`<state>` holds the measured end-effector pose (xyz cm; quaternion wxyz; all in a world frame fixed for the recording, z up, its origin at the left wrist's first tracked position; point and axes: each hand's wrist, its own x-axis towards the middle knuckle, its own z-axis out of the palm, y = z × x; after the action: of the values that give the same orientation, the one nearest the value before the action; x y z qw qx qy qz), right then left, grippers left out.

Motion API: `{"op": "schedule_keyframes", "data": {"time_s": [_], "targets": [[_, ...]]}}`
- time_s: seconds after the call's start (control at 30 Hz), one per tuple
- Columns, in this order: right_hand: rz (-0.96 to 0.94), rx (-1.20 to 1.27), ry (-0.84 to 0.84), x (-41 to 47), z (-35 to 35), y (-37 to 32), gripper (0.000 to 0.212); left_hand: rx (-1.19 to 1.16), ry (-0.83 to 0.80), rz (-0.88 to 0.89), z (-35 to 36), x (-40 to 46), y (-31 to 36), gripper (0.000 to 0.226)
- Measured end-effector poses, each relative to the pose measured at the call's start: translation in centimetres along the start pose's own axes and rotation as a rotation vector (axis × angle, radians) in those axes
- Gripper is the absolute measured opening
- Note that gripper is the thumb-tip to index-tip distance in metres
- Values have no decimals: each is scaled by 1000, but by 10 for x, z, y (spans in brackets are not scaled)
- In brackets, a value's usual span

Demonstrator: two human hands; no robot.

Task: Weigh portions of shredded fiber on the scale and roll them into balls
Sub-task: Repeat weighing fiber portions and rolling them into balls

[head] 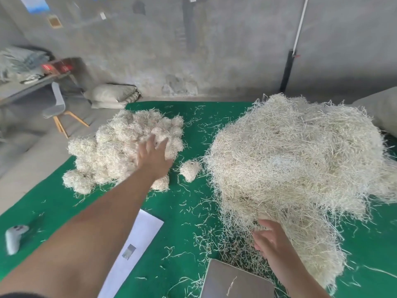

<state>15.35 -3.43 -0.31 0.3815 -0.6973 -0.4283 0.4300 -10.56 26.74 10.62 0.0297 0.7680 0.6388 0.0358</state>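
Here the person seems to be between portions. The left hand (153, 154) is stretched far out over the heap of balls (126, 147), fingers spread and straight, holding nothing; it looks to be at, or just above, the top of the heap, though contact cannot be told. The right hand (269, 237) is at the near foot of the big loose fiber pile (296, 164), fingers loosely curled into the strands; whether it has a tuft gripped or merely touches them cannot be told.

By the look of it, one ball has gone to the heap and the next portion is being drawn. The next move calls for pulling a tuft free of the pile and laying it on the scale (237, 280), whose grey plate sits at the near edge just beside the pile and bears only a stray strand. The strands tangle, so a pull may drag extra fiber along, and the portion would likely need trimming by weight.

The fiber is pale straw-coloured, thin, dry and wiry, matted into a shaggy mound. The balls are rough, fuzzy and roundish; one ball (190, 169) lies apart between heap and pile. The bench (187, 222) is covered in green felt-like cloth, strewn with loose strands. A white sheet (137, 239) lies flat beside the forearm, and a small grey controller (15, 236) sits near the left edge.
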Motion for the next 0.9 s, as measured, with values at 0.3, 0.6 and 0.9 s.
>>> {"op": "schedule_keyframes", "data": {"time_s": [0.3,0.6,0.9], "targets": [[204,-557,411,4,-44,75,97,-471,-462,201,148,-147,113,56],[414,-866,142,-4,-44,133,60,-696,-595,251,179,-231,176,50],[13,-78,500,-29,-51,55,35,-1374,-870,-338,125,-242,220,99]]}}
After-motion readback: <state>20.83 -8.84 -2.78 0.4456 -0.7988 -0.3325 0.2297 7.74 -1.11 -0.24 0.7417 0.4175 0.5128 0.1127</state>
